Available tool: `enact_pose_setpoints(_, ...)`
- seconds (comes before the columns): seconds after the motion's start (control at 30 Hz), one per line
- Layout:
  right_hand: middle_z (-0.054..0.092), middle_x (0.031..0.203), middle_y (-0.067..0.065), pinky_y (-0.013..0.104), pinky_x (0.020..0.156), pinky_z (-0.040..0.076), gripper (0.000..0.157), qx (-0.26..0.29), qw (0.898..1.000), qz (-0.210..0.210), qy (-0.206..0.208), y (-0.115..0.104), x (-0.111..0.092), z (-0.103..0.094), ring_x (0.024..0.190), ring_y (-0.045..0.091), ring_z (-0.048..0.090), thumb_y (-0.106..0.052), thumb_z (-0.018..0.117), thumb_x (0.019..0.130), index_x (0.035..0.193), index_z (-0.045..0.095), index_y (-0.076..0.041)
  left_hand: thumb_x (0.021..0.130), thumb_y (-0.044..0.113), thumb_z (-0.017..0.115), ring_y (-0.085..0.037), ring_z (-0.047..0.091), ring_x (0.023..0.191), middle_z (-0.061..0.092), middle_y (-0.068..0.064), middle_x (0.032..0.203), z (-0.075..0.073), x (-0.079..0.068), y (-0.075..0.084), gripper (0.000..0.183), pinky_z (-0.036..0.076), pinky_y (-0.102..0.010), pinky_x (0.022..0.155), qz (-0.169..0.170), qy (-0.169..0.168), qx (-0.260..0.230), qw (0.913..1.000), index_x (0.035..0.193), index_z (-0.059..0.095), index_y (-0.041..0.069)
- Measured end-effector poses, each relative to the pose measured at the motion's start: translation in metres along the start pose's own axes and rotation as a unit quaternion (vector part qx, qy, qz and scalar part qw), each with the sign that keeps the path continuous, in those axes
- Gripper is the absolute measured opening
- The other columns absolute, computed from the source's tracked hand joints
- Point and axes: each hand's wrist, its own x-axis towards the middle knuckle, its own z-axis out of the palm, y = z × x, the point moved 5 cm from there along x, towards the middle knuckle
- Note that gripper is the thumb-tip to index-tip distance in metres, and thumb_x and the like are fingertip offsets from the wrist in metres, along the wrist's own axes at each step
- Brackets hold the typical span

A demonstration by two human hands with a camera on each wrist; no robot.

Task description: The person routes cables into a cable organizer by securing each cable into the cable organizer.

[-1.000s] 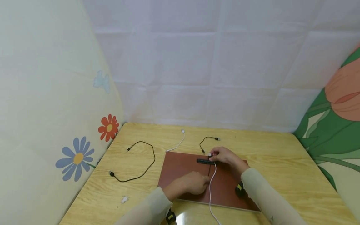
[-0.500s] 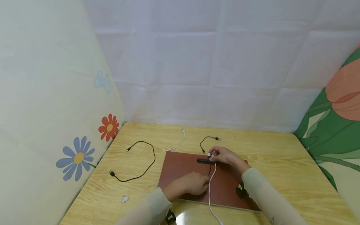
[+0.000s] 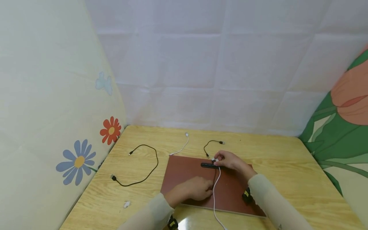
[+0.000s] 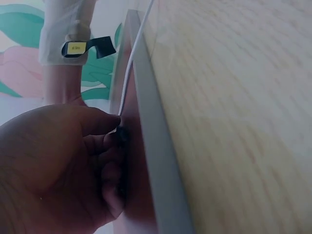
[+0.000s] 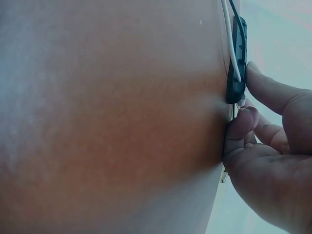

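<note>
A black cable clip [image 3: 207, 165] lies near the far edge of a brown board [image 3: 184, 167]. A black USB cable [image 3: 215, 175] and a white cable [image 3: 219, 175] run from it toward the near side. My right hand [image 3: 228, 159] is at the clip's right part, its fingertips pinching around the black cable's plug [image 3: 213, 160]. In the right wrist view the thumb lies against the clip [image 5: 237, 63]; curled fingers partly hide the plug. My left hand [image 3: 198, 188] rests low over the board, thumb and forefinger pinching the black cable's near end [image 4: 122, 134].
Left on the wooden table [image 3: 100, 195] lies a long black USB cable [image 3: 156, 159]. Beyond the board are a short white cable [image 3: 184, 147] and a short black cable [image 3: 205, 147]. A white scrap [image 3: 126, 204] sits front left. The white cable hangs over the board's near edge.
The black cable between my hands has gone from straight to slightly bowed. Its plug has come down a little toward the clip. Both hands stay almost in place.
</note>
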Motion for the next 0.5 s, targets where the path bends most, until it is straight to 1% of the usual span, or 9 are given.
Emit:
enact_pose_setpoints(0.17, 0.059, 0.096, 0.009, 0.035, 0.073, 0.046, 0.032, 0.011, 1.000, 0.007, -0.001, 0.003, 0.000, -0.002, 0.083, 0.021, 0.054, -0.018, 0.073, 0.095, 0.118, 0.062, -0.001, 0.105, 0.027, 0.055, -0.004, 0.055, 0.069, 0.056, 0.010, 0.077, -0.005, -0.005, -0.005, 0.021, 0.046, -0.022, 0.067, 0.019, 0.007, -0.057, 0.9982, 0.086, 0.060, 0.021)
enact_pose_setpoints(0.27, 0.060, 0.098, 0.011, 0.035, 0.072, 0.048, 0.033, 0.013, 1.000, 0.011, 0.003, 0.006, 0.001, -0.007, 0.082, 0.021, 0.057, -0.019, 0.070, 0.097, 0.122, 0.060, 0.000, 0.104, 0.025, 0.056, -0.002, 0.053, 0.071, 0.055, 0.012, 0.079, -0.008, -0.010, -0.013, 0.019, 0.045, -0.019, 0.067, 0.025, 0.020, -0.068, 0.9972, 0.087, 0.060, 0.021)
enact_pose_setpoints(0.33, 0.061, 0.098, 0.012, 0.035, 0.072, 0.049, 0.032, 0.017, 1.000, 0.017, 0.011, 0.009, 0.003, -0.011, 0.081, 0.021, 0.058, -0.018, 0.069, 0.097, 0.122, 0.060, 0.000, 0.103, 0.027, 0.059, -0.001, 0.053, 0.078, 0.056, 0.012, 0.086, -0.011, -0.014, -0.019, 0.014, 0.046, -0.019, 0.072, 0.018, 0.033, -0.056, 0.9977, 0.091, 0.063, 0.021)
enact_pose_setpoints(0.4, 0.061, 0.099, 0.013, 0.037, 0.073, 0.050, 0.031, 0.006, 1.000, 0.008, 0.020, 0.010, 0.005, -0.016, 0.082, 0.023, 0.059, -0.017, 0.067, 0.098, 0.122, 0.059, 0.001, 0.101, 0.030, 0.063, -0.003, 0.054, 0.086, 0.057, 0.010, 0.093, -0.014, -0.019, -0.026, 0.011, 0.047, -0.020, 0.077, 0.005, 0.045, -0.032, 0.9984, 0.098, 0.064, 0.020)
enact_pose_setpoints(0.43, 0.061, 0.100, 0.014, 0.039, 0.075, 0.050, 0.031, 0.002, 1.000, 0.004, 0.026, 0.010, 0.006, -0.019, 0.084, 0.024, 0.060, -0.016, 0.067, 0.098, 0.122, 0.059, 0.002, 0.100, 0.032, 0.064, -0.005, 0.053, 0.090, 0.058, 0.009, 0.098, -0.016, -0.021, -0.029, 0.013, 0.048, -0.022, 0.080, -0.003, 0.052, -0.018, 0.9985, 0.103, 0.064, 0.019)
enact_pose_setpoints(0.5, 0.063, 0.104, 0.017, 0.042, 0.078, 0.052, 0.031, -0.012, 0.999, -0.003, 0.043, 0.011, 0.009, -0.024, 0.091, 0.028, 0.061, -0.015, 0.066, 0.098, 0.122, 0.059, 0.003, 0.099, 0.037, 0.065, -0.009, 0.054, 0.100, 0.059, 0.005, 0.107, -0.019, -0.026, -0.034, 0.025, 0.049, -0.026, 0.087, -0.023, 0.064, 0.017, 0.9976, 0.114, 0.064, 0.016)
